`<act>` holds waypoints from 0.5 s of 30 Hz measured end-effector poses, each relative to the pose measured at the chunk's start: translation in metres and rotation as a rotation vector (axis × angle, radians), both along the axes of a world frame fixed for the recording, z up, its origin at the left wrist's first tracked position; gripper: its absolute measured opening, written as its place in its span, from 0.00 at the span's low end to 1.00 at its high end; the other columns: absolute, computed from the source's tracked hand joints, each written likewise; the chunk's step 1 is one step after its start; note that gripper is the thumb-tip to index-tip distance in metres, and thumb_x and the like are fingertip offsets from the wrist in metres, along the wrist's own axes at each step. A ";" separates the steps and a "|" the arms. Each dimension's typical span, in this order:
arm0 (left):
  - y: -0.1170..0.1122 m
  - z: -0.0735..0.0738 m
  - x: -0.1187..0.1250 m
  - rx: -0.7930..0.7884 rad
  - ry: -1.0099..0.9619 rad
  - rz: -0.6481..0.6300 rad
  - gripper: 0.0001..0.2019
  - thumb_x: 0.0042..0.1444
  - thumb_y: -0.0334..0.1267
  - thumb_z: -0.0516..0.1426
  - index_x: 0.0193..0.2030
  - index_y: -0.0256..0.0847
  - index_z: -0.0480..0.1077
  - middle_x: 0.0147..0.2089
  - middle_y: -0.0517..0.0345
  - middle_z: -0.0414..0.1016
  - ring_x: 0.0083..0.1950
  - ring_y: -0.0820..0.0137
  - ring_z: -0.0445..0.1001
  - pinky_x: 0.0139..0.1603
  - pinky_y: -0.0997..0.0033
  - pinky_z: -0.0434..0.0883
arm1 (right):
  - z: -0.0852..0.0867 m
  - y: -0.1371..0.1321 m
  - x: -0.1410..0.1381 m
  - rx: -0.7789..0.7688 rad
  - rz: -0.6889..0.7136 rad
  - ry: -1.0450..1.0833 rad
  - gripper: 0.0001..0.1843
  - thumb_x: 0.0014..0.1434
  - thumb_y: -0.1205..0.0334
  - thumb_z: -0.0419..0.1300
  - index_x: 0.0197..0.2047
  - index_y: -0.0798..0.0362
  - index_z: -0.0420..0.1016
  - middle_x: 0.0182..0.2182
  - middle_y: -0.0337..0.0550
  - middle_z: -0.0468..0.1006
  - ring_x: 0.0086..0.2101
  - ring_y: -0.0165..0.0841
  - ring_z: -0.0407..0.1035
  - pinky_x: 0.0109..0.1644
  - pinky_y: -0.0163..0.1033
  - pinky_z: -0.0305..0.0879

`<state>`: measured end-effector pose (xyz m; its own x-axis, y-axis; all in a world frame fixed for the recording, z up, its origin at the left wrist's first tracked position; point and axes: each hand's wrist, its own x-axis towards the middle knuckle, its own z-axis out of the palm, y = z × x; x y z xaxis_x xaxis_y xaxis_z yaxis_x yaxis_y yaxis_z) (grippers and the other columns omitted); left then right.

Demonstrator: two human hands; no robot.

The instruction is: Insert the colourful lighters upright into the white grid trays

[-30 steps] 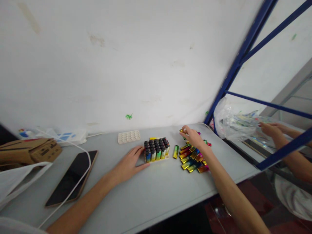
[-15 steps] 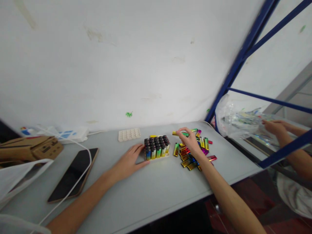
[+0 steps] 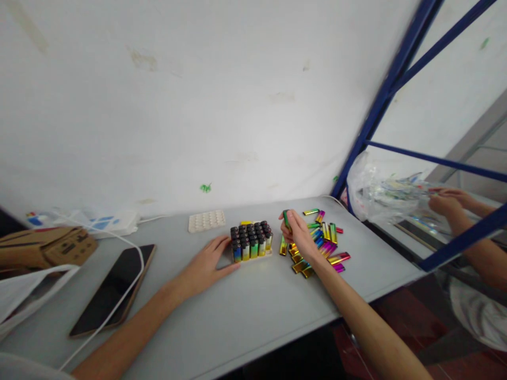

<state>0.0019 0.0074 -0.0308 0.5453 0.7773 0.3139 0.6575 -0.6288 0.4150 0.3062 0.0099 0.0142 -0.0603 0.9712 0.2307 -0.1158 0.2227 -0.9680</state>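
Black-topped lighters [image 3: 252,238] stand upright in tight rows in a pale tray [image 3: 257,257], their bodies tinted blue, green and yellow. My left hand [image 3: 208,264] rests at the tray's left side, fingers stretched along it and thumb apart by the front corner. To the right, my right hand [image 3: 299,235] is closed around a shiny green metallic lighter sleeve [image 3: 285,217], raised above the table. Below and beside that hand lies a loose heap of shiny sleeves [image 3: 328,247] in gold, green, blue, purple and red. The hand hides part of the heap.
A pale tray with round hollows [image 3: 206,221] lies near the wall. At left are a dark tablet [image 3: 114,290], a white cable [image 3: 129,274] and a cardboard box [image 3: 47,245]. A blue metal frame [image 3: 362,140] rises at right; beyond it another person's hands [image 3: 451,203] handle a clear plastic bag [image 3: 364,184].
My right hand has drawn back slightly left from the heap's far side, now with a green sleeve upright in its fingers. My left hand stays by the tray. The view shifted slightly.
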 end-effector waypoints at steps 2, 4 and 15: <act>0.000 -0.001 0.000 -0.006 0.011 0.001 0.35 0.64 0.61 0.58 0.70 0.41 0.64 0.71 0.44 0.68 0.71 0.51 0.68 0.74 0.47 0.65 | -0.001 0.001 -0.002 -0.068 0.017 0.026 0.29 0.64 0.30 0.55 0.32 0.49 0.64 0.18 0.27 0.51 0.18 0.24 0.42 0.20 0.30 0.40; 0.001 -0.001 0.000 -0.009 0.017 0.002 0.35 0.65 0.61 0.58 0.70 0.40 0.64 0.71 0.43 0.68 0.71 0.51 0.68 0.74 0.47 0.64 | -0.004 0.002 -0.004 -0.142 -0.002 0.007 0.33 0.65 0.30 0.50 0.23 0.49 0.56 0.17 0.28 0.47 0.18 0.24 0.40 0.20 0.31 0.38; 0.001 -0.002 0.000 0.012 0.031 0.007 0.35 0.65 0.62 0.57 0.69 0.39 0.64 0.70 0.43 0.68 0.70 0.52 0.68 0.74 0.48 0.65 | -0.010 0.001 -0.005 -0.172 -0.119 -0.183 0.32 0.70 0.37 0.43 0.20 0.47 0.53 0.15 0.31 0.49 0.16 0.27 0.43 0.20 0.35 0.41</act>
